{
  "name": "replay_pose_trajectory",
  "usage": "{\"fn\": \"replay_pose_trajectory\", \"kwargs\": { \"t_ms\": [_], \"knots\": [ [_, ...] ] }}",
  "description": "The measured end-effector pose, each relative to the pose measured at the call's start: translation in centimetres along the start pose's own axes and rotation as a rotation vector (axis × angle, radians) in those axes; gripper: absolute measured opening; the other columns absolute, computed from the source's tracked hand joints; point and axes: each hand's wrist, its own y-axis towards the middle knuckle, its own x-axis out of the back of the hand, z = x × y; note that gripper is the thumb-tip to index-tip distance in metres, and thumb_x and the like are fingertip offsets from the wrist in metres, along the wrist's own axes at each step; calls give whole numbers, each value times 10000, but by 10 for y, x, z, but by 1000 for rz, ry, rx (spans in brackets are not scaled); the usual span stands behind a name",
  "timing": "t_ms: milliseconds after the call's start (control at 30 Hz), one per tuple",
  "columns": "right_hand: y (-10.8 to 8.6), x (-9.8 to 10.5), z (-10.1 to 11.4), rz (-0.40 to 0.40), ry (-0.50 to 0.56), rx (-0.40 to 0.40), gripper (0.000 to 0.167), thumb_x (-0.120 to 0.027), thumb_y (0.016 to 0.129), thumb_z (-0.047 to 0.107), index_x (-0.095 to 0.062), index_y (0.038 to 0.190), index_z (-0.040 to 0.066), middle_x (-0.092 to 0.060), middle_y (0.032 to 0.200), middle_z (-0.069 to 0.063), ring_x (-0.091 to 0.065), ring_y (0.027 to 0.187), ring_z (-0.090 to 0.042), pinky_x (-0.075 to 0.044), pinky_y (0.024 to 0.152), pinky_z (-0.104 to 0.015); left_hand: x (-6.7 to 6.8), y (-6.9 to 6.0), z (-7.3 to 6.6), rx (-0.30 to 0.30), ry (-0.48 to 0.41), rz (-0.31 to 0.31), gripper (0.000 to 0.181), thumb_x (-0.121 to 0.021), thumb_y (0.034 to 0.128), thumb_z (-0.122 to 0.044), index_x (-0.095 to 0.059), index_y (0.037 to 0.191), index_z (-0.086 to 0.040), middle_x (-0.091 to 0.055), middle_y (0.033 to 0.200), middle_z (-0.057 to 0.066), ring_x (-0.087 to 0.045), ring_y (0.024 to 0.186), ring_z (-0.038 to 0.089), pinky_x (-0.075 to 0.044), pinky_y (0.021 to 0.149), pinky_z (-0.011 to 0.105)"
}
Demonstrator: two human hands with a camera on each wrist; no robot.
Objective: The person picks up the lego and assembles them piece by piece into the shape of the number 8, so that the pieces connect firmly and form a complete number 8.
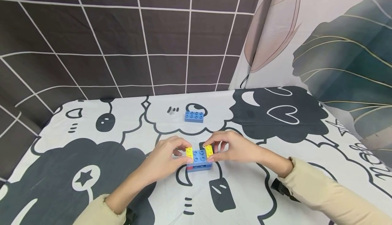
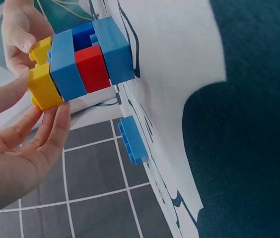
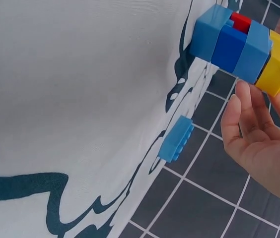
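A block stack point(image 1: 199, 165) stands on the patterned cloth, with light blue bricks at bottom and upper level. Between them, a red brick point(image 2: 93, 68) shows in the left wrist view and a darker blue brick point(image 3: 229, 48) in the right wrist view. Two yellow bricks sit on top at opposite ends. My left hand point(image 1: 166, 157) pinches the left yellow brick point(image 1: 189, 153) between thumb and fingers. The right yellow brick point(image 1: 209, 151) is pinched by my right hand point(image 1: 234, 146). Blue studs show between the yellow bricks.
A loose light blue brick point(image 1: 194, 117) lies on the cloth beyond the stack. Behind the cloth-covered surface point(image 1: 251, 197) hangs a dark cloth with a white grid point(image 1: 165, 31); a leaf-patterned curtain point(image 1: 346, 58) is at the right.
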Motion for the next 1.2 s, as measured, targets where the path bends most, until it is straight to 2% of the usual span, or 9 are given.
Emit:
{"fn": "replay_pose_trajectory", "kwargs": {
  "t_ms": [133,333,467,600,767,967,1200],
  "knots": [
    [1,3,-1,30,29,-9,325,-739,766,132,-640,1054,16,-620,890,32,-562,740,-92,-499,671,-287,0,0,0,9,-18,5,249,-738,761,-116,-644,976,-32,-611,925,25,-635,840,222,-509,738,324],
    [6,11,-4,52,98,-111,279,-655,847,155,-633,1071,-10,-654,943,0,-580,822,-116,-491,716,-276,0,0,0,7,-14,4,249,-742,758,-124,-646,971,-39,-613,925,20,-632,825,197,-508,736,324],
    [11,18,-11,18,81,-135,275,-644,853,132,-626,1074,-30,-659,981,-47,-582,849,-141,-488,722,-278,0,0,1,4,-21,3,254,-742,757,-121,-644,973,-29,-614,931,27,-633,828,209,-507,738,332],
    [18,24,-19,-5,51,-150,275,-652,844,116,-623,1072,-36,-658,962,-59,-578,798,-171,-470,678,-273,0,0,0,11,-27,5,252,-741,758,-114,-643,974,-29,-612,931,33,-634,837,219,-508,741,336],
    [29,29,-32,-21,26,-178,308,-661,834,105,-604,1091,-55,-636,1019,-147,-592,796,-179,-477,684,-281,0,1,0,8,-22,10,249,-739,757,-102,-642,974,-30,-612,932,35,-636,842,221,-507,743,321],
    [40,34,-43,-56,50,-301,377,-656,839,148,-573,1165,-21,-596,1091,-166,-577,772,-229,-481,633,-303,0,1,1,1,-17,11,247,-734,761,-102,-637,974,-23,-610,935,41,-635,846,222,-505,745,305],
    [54,33,-53,-111,173,-427,440,-636,854,175,-520,1234,-14,-545,1185,-178,-588,842,-320,-504,725,-394,1,1,0,13,-16,14,258,-738,755,-93,-637,981,-22,-609,942,42,-629,856,213,-503,752,294]
  ]
}}
